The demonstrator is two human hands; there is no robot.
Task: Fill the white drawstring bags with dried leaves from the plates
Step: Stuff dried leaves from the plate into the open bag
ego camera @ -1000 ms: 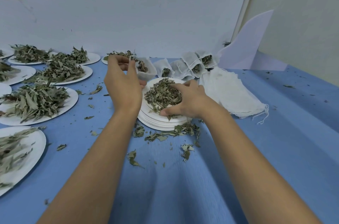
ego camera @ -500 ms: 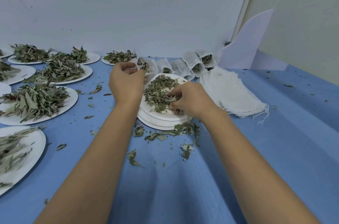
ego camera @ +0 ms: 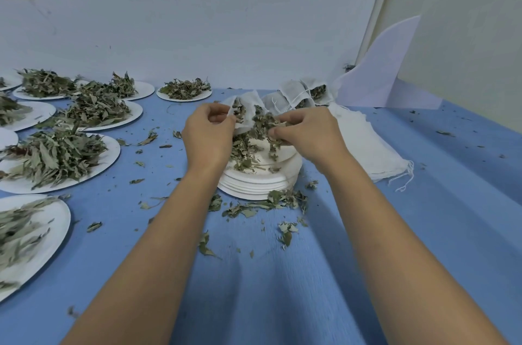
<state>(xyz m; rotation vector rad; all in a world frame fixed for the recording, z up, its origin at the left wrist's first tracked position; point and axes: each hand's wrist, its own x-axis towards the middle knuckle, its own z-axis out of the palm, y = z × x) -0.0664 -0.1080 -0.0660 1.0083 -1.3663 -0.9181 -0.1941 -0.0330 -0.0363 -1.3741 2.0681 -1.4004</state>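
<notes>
Closest to me, crumbled leaf scraps (ego camera: 254,207) are lying spilled on the blue tablecloth (ego camera: 282,288) at the 6 o'clock edge of the stack of white paper plates (ego camera: 254,183). So I am judging that each pinch needs carrying low and straight over the stack.

Above the stack, my left hand (ego camera: 209,135) is pinching the rim of the small white drawstring cloth bag (ego camera: 248,110) and holding its mouth spread. My right hand (ego camera: 308,135) is clenching a clump of grey-green dried leaves (ego camera: 262,123) right at that opening. I am aiming to push the clump well inside before loosening the fingers, keeping the rim taut throughout.

The bag is hanging over the stack's 12 o'clock side. Its mouth is tilting toward me and the right hand, about 5 o'clock. Its long axis seems to be running away toward 11 o'clock, though I cannot see the closed end.

Beyond, at 1 o'clock, filled white cloth bags (ego camera: 310,93) are standing mouths-up, and flat empty white bags (ego camera: 364,141) are lying at 3 o'clock.
</notes>
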